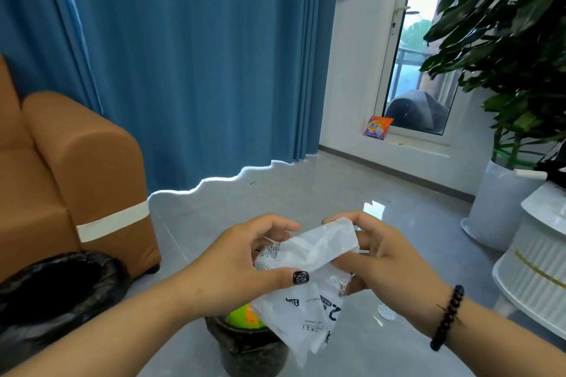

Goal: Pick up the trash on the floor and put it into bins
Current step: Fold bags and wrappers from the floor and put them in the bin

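A crumpled clear plastic wrapper (309, 278) with printed text hangs between both hands above the floor. My left hand (242, 263) grips its left side, thumb pressed over the front. My right hand (389, 257) holds the right side with curled fingers. Directly below the wrapper stands a small bin (248, 346) lined with a black bag, with something green and orange (245, 315) inside. A larger black-lined bin (52, 294) stands at the lower left. A small round white piece (386, 312) lies on the grey floor to the right of the small bin.
A brown sofa (76, 168) stands on the left before a blue curtain (183, 55). An orange and purple packet (378, 127) lies by the glass door at the back. A potted plant in a white pot (502, 199) and a white ribbed stand (539, 272) are on the right.
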`<state>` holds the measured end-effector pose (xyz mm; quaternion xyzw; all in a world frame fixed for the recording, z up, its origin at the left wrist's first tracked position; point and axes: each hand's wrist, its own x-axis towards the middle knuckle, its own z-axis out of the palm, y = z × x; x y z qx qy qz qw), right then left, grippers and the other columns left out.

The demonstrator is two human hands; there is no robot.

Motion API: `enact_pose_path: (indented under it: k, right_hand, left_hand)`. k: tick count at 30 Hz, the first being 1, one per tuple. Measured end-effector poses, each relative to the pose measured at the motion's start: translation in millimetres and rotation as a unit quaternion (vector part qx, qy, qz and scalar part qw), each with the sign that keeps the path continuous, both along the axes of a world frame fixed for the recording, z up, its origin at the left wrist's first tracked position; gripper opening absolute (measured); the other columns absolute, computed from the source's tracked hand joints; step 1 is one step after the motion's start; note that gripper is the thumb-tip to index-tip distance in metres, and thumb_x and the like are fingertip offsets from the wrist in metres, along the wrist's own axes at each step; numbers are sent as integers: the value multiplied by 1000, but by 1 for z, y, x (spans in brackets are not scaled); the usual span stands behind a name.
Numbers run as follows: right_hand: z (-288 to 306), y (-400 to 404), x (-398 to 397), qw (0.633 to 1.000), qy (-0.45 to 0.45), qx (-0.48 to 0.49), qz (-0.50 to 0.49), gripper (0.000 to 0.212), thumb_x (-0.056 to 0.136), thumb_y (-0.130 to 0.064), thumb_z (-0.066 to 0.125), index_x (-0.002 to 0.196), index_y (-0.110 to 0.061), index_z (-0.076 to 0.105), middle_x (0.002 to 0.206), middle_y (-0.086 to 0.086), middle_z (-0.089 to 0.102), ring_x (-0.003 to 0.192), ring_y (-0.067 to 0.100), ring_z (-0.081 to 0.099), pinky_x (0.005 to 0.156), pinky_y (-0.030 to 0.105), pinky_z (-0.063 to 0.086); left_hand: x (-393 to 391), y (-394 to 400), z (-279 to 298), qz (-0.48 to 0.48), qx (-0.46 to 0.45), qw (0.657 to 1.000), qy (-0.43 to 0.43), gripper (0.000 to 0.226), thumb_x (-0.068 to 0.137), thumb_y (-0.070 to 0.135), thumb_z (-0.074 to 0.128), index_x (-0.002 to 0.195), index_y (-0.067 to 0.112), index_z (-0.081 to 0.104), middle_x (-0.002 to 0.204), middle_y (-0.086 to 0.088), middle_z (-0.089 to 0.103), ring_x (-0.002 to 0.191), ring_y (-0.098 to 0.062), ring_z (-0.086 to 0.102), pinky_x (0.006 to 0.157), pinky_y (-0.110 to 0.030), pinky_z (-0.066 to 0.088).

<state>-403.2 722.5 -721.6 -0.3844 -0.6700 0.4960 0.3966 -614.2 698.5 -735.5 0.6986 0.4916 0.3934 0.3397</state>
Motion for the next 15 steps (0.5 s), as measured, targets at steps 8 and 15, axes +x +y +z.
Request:
enact_pose_path:
  k: [8, 15]
  right_hand:
    - [-16, 2, 3, 995, -45, 51, 71, 41, 84, -6, 67, 114, -32, 58, 97, 4, 69, 76, 25, 69, 65, 31, 57]
    - [-18, 7, 4, 994, -43, 90, 41, 47, 87, -6, 61, 122, -36, 51, 88, 0, 65, 67, 25, 70, 60, 31, 57]
  left_hand:
    - [-9, 8, -1, 25, -8, 998, 60, 19, 73, 23, 83, 87, 21, 71, 87, -1, 74, 84, -21, 71, 80, -44, 57]
    - [-4, 9, -5, -51, -76, 996, 18, 16, 82, 8, 74, 90, 8, 60, 94, -10, 73, 91, -26, 71, 85, -47, 56]
